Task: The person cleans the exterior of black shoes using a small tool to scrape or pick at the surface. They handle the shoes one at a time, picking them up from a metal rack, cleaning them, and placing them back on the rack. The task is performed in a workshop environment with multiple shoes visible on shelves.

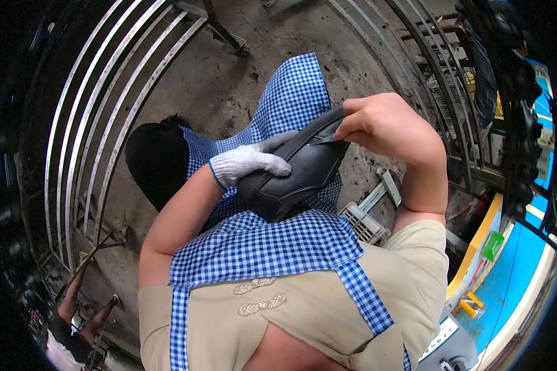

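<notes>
A black shoe [306,170] with stitched seams lies tilted over my lap, above a blue-and-white checked apron [260,247]. My left hand [250,164], in a white knit glove with a blue cuff, wraps round the shoe's side, thumb on the upper. At the shoe's upper right end, my bare right hand [384,123] is closed in a pinch by the opening's edge. Close to those fingertips a thin greyish strip [322,141] shows; whether it is part of the shoe or a separate piece I cannot tell. The right fingertips are partly hidden.
Curved-looking metal rails [114,68] stand on the left, and a metal rack [436,68] on the right. A blue worktop [513,284] at right bears a green item [492,246] and a yellow tool [471,305]. Another person [74,337] is at lower left.
</notes>
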Demonstrator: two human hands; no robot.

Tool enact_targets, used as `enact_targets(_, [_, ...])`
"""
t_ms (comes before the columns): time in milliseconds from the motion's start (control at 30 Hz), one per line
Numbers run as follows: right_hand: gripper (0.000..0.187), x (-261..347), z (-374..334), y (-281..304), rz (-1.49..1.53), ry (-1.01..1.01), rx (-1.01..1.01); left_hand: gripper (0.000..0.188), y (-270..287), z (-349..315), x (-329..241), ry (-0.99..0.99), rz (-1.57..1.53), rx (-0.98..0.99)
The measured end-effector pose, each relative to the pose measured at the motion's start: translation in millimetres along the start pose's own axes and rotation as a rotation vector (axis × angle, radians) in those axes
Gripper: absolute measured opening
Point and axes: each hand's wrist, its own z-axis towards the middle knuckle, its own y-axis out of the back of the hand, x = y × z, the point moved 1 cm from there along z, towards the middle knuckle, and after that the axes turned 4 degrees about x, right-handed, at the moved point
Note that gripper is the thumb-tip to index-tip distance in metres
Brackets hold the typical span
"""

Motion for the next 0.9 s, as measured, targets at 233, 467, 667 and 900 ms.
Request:
enact_targets(233, [0.019, -4.3, -2.9, -17.6, 0.065, -0.003, -0.185, 0.087, 3.2, 1.1, 5.6, 0.001, -0.122, 0.039])
enact_targets(467, [0.026, -12.9, -13.7, -39.2, 0.306, -0.189, -0.372, 0.090, -5.6, -2.9, 0.7, -0.047, -0.110, 0.056])
enact_targets(667, [0.036, -4.8, -14.6, -54.8, 0.494, -0.303, -0.632, 0.094, -11.4, -14.9, -2.1, -0.175, -0.005, -0.163])
enact_targets(900, [0.033, 44.4, 27.2, -75.3, 0.501, -0.117, -0.740, 0.103, -18.0, -19.5, -4.7, -0.616, 0.363, -0.543])
